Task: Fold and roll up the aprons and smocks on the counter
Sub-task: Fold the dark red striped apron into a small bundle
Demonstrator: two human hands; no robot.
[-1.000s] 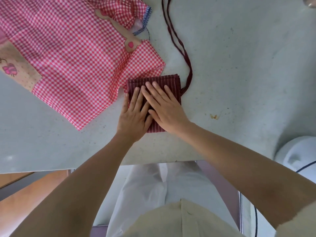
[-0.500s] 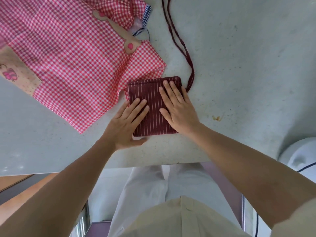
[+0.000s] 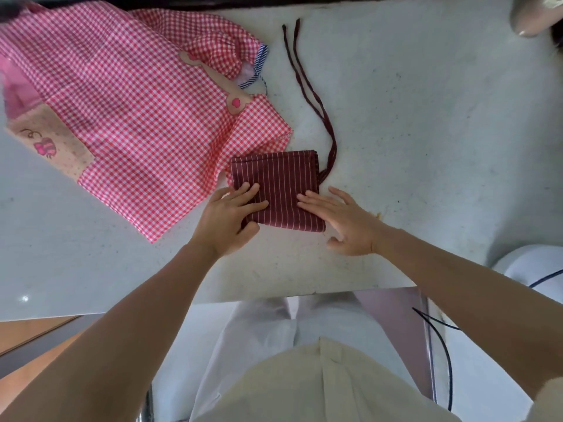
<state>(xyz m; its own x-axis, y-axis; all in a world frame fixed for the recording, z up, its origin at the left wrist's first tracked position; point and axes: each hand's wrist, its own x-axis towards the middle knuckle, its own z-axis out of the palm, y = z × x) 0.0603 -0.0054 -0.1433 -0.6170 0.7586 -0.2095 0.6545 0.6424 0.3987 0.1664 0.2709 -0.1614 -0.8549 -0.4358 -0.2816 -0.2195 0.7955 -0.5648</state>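
A maroon striped apron (image 3: pixel 280 181), folded into a small square, lies on the grey counter (image 3: pixel 426 141). Its two dark strings (image 3: pixel 304 86) trail away from its right edge toward the back. My left hand (image 3: pixel 227 219) holds the square's near-left corner, fingers on top and thumb at the near edge. Beside it, my right hand (image 3: pixel 345 222) lies flat, fingertips pressing the near-right part and thumb out on the counter. A red gingham smock (image 3: pixel 137 123) with beige patches is spread out to the left, its corner touching the apron's far-left edge.
The counter's front edge runs just below my hands. A white rounded object (image 3: pixel 539 266) with a dark cable (image 3: pixel 441 333) stands at the right. A pale object (image 3: pixel 530 19) pokes in at the top right corner. A small yellow stain (image 3: pixel 377 214) marks the counter by my right hand.
My hands, stacked on the apron's middle a second ago, have slid apart and back to its near corners. The left hand now takes hold of the near-left corner.
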